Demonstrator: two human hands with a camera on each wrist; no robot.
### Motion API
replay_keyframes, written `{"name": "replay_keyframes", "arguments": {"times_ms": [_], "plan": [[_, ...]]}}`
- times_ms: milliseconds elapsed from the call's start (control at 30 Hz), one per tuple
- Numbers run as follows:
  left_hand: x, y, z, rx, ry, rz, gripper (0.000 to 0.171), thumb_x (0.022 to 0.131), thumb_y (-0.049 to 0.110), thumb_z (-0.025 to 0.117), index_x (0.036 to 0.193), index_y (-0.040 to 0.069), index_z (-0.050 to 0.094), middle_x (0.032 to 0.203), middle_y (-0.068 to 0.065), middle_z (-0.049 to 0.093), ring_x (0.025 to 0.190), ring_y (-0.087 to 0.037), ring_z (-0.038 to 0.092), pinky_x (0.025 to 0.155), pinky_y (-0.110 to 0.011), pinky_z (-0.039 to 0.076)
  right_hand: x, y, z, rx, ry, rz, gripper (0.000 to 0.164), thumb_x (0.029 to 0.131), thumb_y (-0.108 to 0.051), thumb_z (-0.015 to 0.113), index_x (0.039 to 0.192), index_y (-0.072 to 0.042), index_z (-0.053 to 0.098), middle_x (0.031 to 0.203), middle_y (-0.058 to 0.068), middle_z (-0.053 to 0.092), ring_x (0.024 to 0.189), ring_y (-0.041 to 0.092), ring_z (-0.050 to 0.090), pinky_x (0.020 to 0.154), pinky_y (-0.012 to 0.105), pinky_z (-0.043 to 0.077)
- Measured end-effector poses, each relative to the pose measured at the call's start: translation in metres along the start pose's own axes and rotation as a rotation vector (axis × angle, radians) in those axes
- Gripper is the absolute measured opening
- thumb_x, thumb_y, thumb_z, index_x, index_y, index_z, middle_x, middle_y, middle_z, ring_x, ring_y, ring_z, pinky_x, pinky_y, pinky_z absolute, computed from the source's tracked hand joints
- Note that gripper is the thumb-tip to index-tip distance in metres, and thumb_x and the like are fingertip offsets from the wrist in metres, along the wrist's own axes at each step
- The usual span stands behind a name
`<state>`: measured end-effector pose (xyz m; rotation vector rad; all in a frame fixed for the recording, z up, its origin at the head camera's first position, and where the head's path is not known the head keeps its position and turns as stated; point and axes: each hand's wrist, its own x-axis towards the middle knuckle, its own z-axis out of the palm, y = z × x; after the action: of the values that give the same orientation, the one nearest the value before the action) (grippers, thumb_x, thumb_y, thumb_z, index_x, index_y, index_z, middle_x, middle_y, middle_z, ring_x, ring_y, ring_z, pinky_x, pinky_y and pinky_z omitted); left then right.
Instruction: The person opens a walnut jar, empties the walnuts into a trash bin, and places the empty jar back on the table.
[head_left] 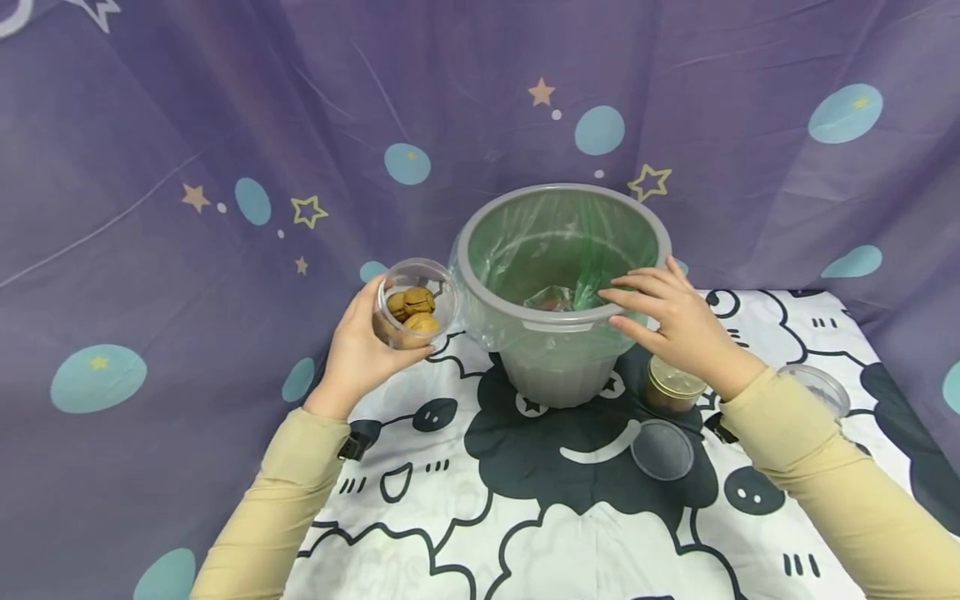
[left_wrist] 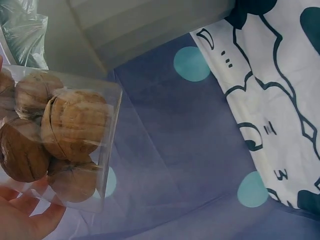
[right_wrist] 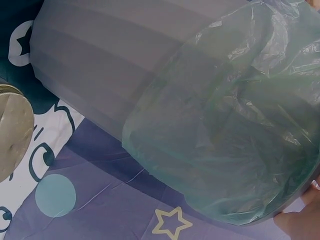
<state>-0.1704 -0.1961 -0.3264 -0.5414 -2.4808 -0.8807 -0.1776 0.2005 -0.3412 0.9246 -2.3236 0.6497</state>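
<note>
My left hand (head_left: pixel 360 350) grips a clear plastic jar (head_left: pixel 450 310) with no lid on it, held tilted to the left of the bin. Brown walnuts (left_wrist: pixel 75 122) lie inside, seen through the clear wall in the left wrist view. Beside it stands a grey ribbed trash bin (head_left: pixel 551 379) lined with a thin green bag (head_left: pixel 491 258). Some clear crumpled plastic (head_left: pixel 551 298) shows down in the bin. My right hand (head_left: pixel 678 321) rests at the bin's right front rim, fingers loosely stretched over the opening and thumb near the outer edge.
Right of the bin stands a can with a gold-coloured lid (head_left: pixel 677 379). A clear round lid (head_left: pixel 662 450) lies in front of it. Another clear round piece (head_left: pixel 821 387) sits partly behind my right sleeve. A purple patterned curtain (head_left: pixel 480 75) hangs behind the black-and-white cloth (head_left: pixel 420 533).
</note>
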Motion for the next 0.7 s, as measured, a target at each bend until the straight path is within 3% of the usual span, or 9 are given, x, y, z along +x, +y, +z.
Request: {"name": "replay_keyframes", "arguments": {"times_ms": [300,700], "plan": [[0.017,0.011,-0.001,0.031,-0.024,-0.01,0.108,0.058,0.021,0.091,0.147,0.012,0.03,0.135,-0.022,0.045,0.117,-0.038,0.047,0.095,-0.053,0.043,0.001,-0.001,-0.002,-0.013,-0.013,0.006,0.031,0.086,-0.025,0.069,0.115,-0.013,0.068,0.115,0.013,0.064,0.112,0.032,0.052,0.111,0.065,0.017],[0.049,0.023,0.005,0.038,0.017,0.071,0.103,0.06,0.025,0.09,0.145,0.012,0.033,0.135,-0.018,0.048,0.12,-0.034,0.049,0.096,-0.051,0.043,0.002,-0.002,-0.004,-0.03,-0.018,-0.003,0.03,0.084,-0.023,0.071,0.112,-0.013,0.07,0.111,0.011,0.066,0.108,0.031,0.055,0.11,0.065,0.019]]}}
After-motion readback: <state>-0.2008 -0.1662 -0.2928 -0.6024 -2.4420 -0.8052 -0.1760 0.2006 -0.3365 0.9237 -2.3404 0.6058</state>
